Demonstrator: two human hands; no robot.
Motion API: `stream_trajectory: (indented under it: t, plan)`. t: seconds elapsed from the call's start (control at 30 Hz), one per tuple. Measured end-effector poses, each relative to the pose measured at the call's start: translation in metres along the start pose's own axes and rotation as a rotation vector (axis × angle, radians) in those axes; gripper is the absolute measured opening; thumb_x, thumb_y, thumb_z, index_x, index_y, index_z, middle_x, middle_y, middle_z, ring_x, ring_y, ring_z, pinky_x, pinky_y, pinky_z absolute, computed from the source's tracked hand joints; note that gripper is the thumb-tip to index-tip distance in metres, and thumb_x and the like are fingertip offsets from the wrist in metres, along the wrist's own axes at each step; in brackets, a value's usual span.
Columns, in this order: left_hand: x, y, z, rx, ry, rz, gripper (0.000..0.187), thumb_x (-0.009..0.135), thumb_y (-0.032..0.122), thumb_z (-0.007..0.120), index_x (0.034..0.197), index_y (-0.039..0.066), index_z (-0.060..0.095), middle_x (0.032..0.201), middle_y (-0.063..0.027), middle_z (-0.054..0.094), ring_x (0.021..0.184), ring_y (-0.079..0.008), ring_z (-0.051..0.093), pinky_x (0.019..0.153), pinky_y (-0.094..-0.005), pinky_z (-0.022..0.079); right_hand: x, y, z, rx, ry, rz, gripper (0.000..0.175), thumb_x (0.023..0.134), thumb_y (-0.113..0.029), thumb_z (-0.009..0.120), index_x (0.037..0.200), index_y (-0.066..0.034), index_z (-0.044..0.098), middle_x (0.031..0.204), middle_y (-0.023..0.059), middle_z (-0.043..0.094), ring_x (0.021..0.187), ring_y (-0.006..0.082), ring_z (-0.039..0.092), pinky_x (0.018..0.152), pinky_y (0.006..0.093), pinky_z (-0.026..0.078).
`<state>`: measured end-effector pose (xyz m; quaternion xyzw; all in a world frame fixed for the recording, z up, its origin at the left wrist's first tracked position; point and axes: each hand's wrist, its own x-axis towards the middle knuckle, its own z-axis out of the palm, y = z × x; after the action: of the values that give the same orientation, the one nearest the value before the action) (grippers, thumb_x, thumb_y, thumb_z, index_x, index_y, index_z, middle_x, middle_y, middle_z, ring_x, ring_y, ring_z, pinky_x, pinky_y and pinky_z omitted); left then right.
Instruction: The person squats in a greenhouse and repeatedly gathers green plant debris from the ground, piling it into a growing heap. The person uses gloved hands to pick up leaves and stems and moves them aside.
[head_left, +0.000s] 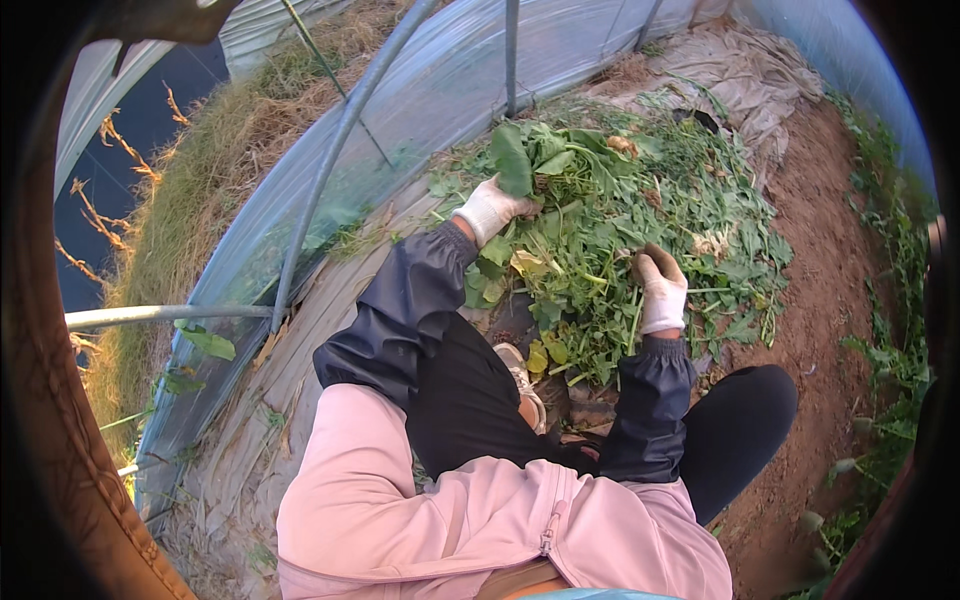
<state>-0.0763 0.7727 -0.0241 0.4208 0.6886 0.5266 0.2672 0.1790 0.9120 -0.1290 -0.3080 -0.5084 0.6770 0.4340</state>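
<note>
A large heap of cut green leaves and vines (607, 217), with some yellowed leaves among them, lies on the ground before me. My left hand (496, 210), in a white knit glove, is at the heap's left side, its fingers partly behind a broad green leaf (512, 161) and against a leafy bunch. Whether it grips them is not clear. On the right part of the heap is my right hand (660, 289), in a soiled white glove, fingers bent down at the greens; its fingertips are partly hidden. Dark sleeve covers reach both wrists.
A clear plastic sheet wall (420, 97) on metal pipes (330, 157) curves along the left. Crumpled sheeting (757, 75) lies beyond the heap. Bare soil (817, 247) and growing plants (892, 360) are on the right. My shoe (521, 375) is close to the heap's near edge.
</note>
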Motion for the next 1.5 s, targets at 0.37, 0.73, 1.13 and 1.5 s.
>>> stream_trajectory:
  t: [0.37,0.73,1.13,1.5]
  plan:
    - [-0.118,0.09,-0.298,-0.262,0.671,0.237,0.043,0.089,0.03,0.064,0.118,0.0,0.058,0.094,-0.009,0.067,0.08,-0.0232,0.064,0.071,-0.0335,0.054,0.023,0.04,-0.034,-0.099,0.076,0.086,0.035,0.086,-0.01,0.066,0.117,0.0046,0.06,0.105,0.0101,0.066,0.086,0.0144,0.062,0.077,0.0248,0.05]
    - [-0.114,0.033,-0.359,-0.598,1.42,-0.365,0.069,0.088,0.044,0.056,0.144,0.01,0.033,0.144,-0.0133,0.04,0.132,-0.0267,0.041,0.107,-0.0449,0.037,0.019,0.065,-0.017,-0.168,-0.011,0.15,0.035,0.084,-0.013,0.066,0.114,0.0056,0.062,0.098,0.0108,0.068,0.077,0.0134,0.062,0.068,0.0244,0.049]
    - [-0.023,0.049,-0.065,-0.732,0.326,-0.002,0.045,0.1,0.017,0.043,0.138,-0.004,0.03,0.13,-0.0196,0.04,0.119,-0.0371,0.048,0.103,-0.0528,0.045,-0.008,0.128,-0.041,-0.576,0.041,0.305,0.038,0.077,-0.023,0.068,0.106,0.0016,0.068,0.095,0.0151,0.071,0.086,0.022,0.066,0.08,0.0306,0.05]
    - [0.017,-0.028,0.012,-0.215,0.137,-0.057,0.047,0.091,0.015,0.062,0.132,0.0,0.043,0.121,-0.015,0.058,0.108,-0.0243,0.061,0.088,-0.0328,0.055,-0.093,0.171,-0.052,-1.503,-0.055,0.618,0.071,0.082,-0.015,0.061,0.145,-0.016,0.03,0.147,0.0231,0.029,0.133,0.0397,0.033,0.105,0.0475,0.034]
